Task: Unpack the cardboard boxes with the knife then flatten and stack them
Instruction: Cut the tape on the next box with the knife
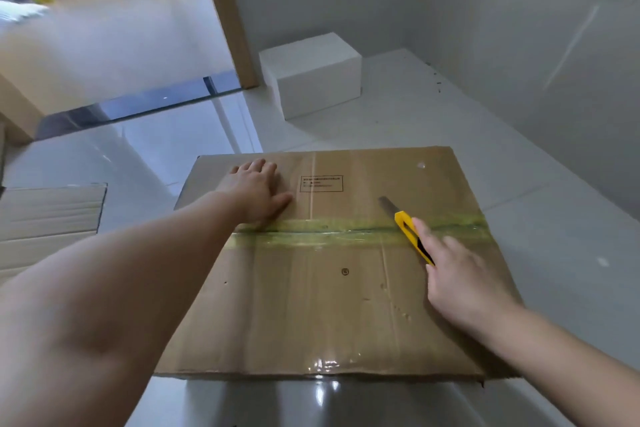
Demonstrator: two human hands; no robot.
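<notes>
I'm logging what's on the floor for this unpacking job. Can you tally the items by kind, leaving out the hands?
Taped cardboard box under the hands: 1
Flattened cardboard at the left: 1 pile, sheets not countable
White block-shaped box by the wall: 1
Yellow utility knife in the right hand: 1
Total: 4

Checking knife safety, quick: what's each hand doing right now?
Left hand: open, flat on the box.
Right hand: closed on the knife, blade out.
</notes>
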